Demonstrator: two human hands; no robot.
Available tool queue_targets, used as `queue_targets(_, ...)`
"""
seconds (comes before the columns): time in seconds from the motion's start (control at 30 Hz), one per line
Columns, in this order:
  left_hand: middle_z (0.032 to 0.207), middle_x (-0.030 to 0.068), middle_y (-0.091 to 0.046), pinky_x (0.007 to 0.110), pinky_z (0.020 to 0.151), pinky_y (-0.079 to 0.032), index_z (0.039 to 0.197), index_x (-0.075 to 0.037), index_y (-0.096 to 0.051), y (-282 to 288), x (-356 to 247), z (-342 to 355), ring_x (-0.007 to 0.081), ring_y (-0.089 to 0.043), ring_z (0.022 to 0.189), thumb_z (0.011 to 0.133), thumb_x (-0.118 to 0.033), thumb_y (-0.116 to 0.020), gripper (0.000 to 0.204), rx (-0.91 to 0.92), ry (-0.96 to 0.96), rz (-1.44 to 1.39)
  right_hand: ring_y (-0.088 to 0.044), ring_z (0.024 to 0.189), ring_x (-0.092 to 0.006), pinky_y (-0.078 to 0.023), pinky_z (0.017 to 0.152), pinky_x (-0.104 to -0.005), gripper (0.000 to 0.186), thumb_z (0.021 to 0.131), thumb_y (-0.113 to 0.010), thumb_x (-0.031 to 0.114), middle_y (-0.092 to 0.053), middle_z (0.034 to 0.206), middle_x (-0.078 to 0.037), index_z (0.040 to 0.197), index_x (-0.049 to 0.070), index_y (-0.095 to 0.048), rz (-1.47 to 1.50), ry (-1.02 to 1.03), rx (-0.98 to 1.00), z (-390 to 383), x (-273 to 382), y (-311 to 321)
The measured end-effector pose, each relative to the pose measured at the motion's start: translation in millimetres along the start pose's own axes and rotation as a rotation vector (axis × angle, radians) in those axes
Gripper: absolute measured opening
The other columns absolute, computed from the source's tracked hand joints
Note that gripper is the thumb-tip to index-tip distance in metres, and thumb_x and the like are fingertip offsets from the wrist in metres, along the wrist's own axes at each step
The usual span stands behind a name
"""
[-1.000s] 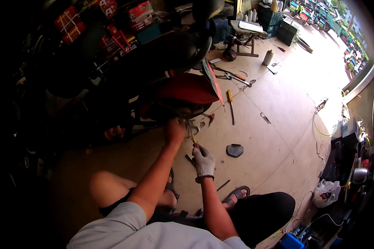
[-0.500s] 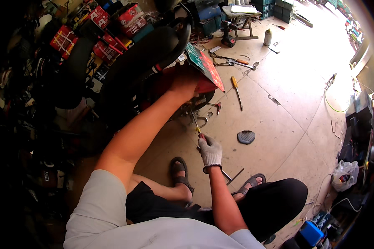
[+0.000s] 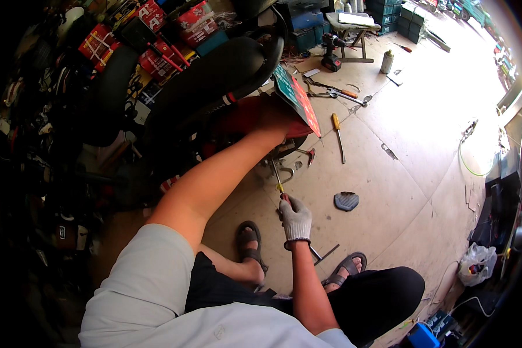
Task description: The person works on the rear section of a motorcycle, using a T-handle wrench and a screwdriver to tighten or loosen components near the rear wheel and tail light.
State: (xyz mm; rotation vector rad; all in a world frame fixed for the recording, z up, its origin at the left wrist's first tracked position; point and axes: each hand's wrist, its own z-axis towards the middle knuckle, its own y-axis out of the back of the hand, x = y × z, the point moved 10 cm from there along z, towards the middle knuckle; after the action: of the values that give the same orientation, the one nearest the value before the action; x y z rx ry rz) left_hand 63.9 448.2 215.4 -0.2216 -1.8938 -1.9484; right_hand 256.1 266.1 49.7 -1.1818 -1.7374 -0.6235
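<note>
My right hand (image 3: 296,219), in a grey-white knit glove, is closed on a screwdriver (image 3: 276,174) with a red handle. Its shaft points up toward the underside of a scooter's rear end, where the tip is hard to make out. Reaching across from the left, my bare left arm ends at the red rear bodywork (image 3: 238,119). My left hand (image 3: 274,124) lies in shadow there, beside a green-and-red plate (image 3: 298,97), and its fingers are hidden. Above that runs the scooter's black seat (image 3: 206,72).
On the tiled floor lie a yellow-handled screwdriver (image 3: 339,139), pliers and wrenches (image 3: 333,91), a dark flat pad (image 3: 346,201) and a T-shaped tool (image 3: 327,253). A cordless drill (image 3: 331,53) stands beside a stool (image 3: 354,26). Red boxes (image 3: 194,23) are stacked behind the scooter.
The whole view has shifted slightly, moving the scooter and floor tools right and down in the picture. My right hand keeps its hold on the screwdriver; my left stays at the rear bodywork.
</note>
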Motion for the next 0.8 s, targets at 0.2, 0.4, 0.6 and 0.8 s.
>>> queue_targets(0.2,0.107,0.0098,-0.071,0.049,0.092,-0.050,0.111,-0.010,-0.072,13,-6,-2,0.0279,-0.066,0.106,0.093,-0.017,-0.061,0.023,-0.010,0.013,0.199,-0.064,0.064,-0.0116,-0.053,0.063,-0.0299,0.041,0.093,-0.067,0.030,-0.069,0.076,-0.007,0.121,0.000,-0.074,-0.014,-0.038,-0.032,-4,5,2)
queue_targets(0.4,0.123,0.0212,-0.069,0.060,0.104,-0.046,0.122,-0.005,-0.070,5,4,2,0.0387,-0.067,0.113,0.097,-0.017,-0.053,0.032,-0.124,0.090,-0.040,-0.062,0.062,-0.0104,-0.052,0.061,-0.0286,0.042,0.094,-0.067,0.030,-0.069,0.075,-0.005,0.122,0.000,-0.074,-0.065,-0.051,-0.009,-8,9,-5)
queue_targets(0.6,0.126,0.0207,-0.068,0.062,0.105,-0.044,0.122,-0.004,-0.070,3,5,0,0.0384,-0.065,0.116,0.096,-0.017,-0.055,0.032,-0.233,0.136,-0.105,-0.061,0.062,-0.0095,-0.051,0.059,-0.0275,0.042,0.094,-0.068,0.031,-0.069,0.076,-0.004,0.123,0.001,-0.074,-0.013,-0.057,-0.019,-9,8,-7)
queue_targets(0.8,0.126,0.0204,-0.068,0.063,0.105,-0.043,0.121,-0.004,-0.070,0,6,3,0.0387,-0.063,0.118,0.095,-0.017,-0.056,0.032,-0.182,0.146,-0.129,-0.061,0.062,-0.0094,-0.051,0.059,-0.0275,0.042,0.094,-0.068,0.030,-0.069,0.078,-0.003,0.124,0.001,-0.074,-0.037,-0.087,-0.011,-8,0,-6)
